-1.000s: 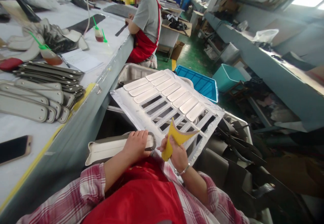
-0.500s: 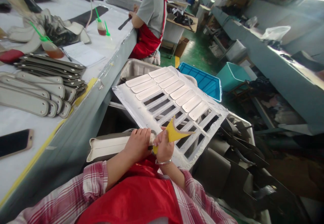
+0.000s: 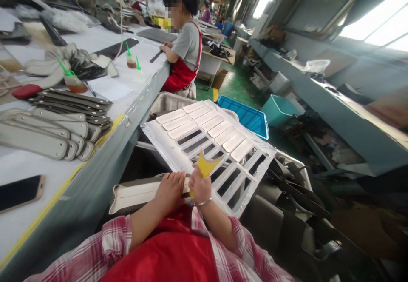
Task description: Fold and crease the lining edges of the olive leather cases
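My left hand (image 3: 171,189) lies over the right end of a long folded piece (image 3: 137,195), cream on the upper face with dark grey sides, its fingers bent round the far edge. The piece rests across my lap, in front of my red apron (image 3: 162,252). Close beside it, my right hand (image 3: 201,187) is closed round the handle of a yellow scraper (image 3: 207,163), whose wide, notched blade points up and away. Beyond both hands lies a white slotted frame (image 3: 172,148), with several cream rounded strips (image 3: 219,124) on its far part.
Left, a table (image 3: 63,184) carries stacked grey strips (image 3: 35,137), a phone (image 3: 22,192) and glue bottles (image 3: 75,82). A co-worker (image 3: 188,48) sits farther along it. A blue crate (image 3: 245,116) is behind the frame; dark pieces (image 3: 270,218) fill the right side.
My view has tilted up, showing more of the room. My right hand has turned the scraper more upright and moved slightly left towards my left hand, which stays on the folded piece.
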`<state>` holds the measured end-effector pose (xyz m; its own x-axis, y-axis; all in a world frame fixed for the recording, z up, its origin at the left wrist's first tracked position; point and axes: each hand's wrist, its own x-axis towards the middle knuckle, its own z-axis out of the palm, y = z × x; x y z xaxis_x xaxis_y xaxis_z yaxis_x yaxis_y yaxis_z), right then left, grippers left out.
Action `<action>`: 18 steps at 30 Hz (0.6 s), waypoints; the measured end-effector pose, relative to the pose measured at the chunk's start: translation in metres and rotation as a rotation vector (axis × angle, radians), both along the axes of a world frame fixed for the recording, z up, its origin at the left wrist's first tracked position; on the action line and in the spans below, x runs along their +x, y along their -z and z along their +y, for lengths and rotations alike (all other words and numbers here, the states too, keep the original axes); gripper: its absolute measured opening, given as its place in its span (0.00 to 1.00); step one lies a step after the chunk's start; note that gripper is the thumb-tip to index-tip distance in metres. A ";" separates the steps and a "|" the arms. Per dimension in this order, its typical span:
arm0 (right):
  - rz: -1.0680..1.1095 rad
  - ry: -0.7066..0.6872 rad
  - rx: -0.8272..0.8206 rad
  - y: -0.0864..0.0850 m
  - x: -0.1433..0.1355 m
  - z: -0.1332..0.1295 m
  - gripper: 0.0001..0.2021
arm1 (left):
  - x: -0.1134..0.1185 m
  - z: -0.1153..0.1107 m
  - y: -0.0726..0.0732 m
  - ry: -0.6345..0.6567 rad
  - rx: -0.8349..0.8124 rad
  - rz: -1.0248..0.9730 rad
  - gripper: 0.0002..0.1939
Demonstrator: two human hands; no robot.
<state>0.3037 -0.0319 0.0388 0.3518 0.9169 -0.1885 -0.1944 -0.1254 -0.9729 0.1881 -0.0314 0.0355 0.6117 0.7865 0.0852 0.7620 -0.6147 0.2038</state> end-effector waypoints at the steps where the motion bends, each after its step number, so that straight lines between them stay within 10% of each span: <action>1: 0.066 0.080 0.032 -0.001 0.004 -0.001 0.16 | 0.000 -0.001 0.001 -0.004 0.009 -0.001 0.34; 6: 0.285 0.335 0.085 0.002 0.019 -0.002 0.16 | 0.001 -0.001 0.001 -0.021 0.010 0.012 0.36; 18: 0.160 0.257 0.057 0.022 0.005 0.003 0.19 | 0.003 0.003 0.005 0.025 -0.022 0.043 0.37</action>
